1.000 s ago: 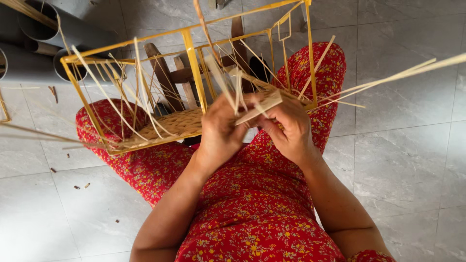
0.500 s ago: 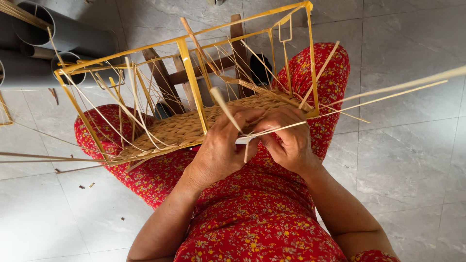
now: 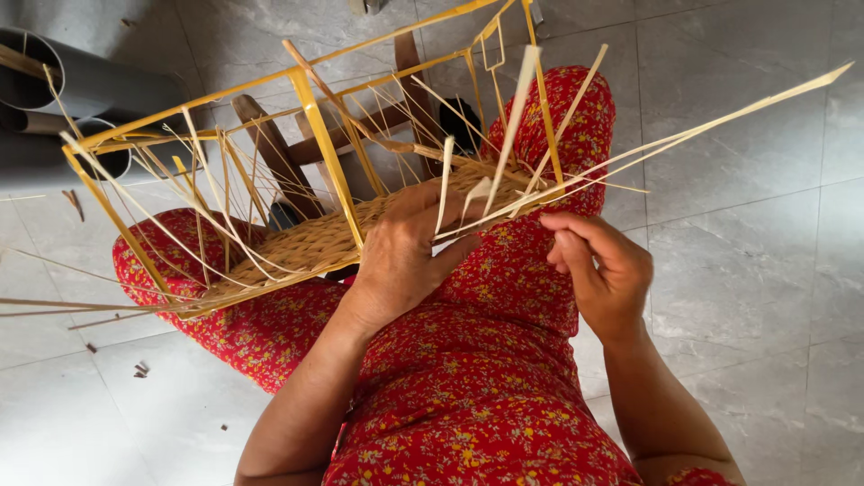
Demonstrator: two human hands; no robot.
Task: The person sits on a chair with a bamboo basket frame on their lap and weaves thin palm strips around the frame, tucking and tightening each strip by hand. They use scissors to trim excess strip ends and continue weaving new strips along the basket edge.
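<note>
left hand (image 3: 400, 256): pressed flat on the near edge of the woven base, fingers spread over the strips, thumb toward the lap; not closed round anything, just holding the weave down.
right hand (image 3: 601, 270): off the frame's near right corner, fingers curled in a narrow pinch; looks to be holding the end of a long pale strip (image 3: 684, 139), contact itself hard to see.
long pale strip: runs from the right hand up and out to the right, over the floor.
woven base (image 3: 315, 243): tan plaited mat at the bottom of the frame, resting across both knees.
yellow frame (image 3: 324, 148): open box of thin yellow bars, tilted, sitting on the lap with the base inside.
loose strips (image 3: 513, 117): many pale ends stick up and fan out from the weave.
clothing (image 3: 468, 396): red floral fabric, covers lap and legs.
wooden stool (image 3: 270, 148): dark, behind the frame, seen through the bars.
grey pipes (image 3: 81, 85): top left, lying on the floor.
floor (image 3: 747, 270): grey tiles.
</note>
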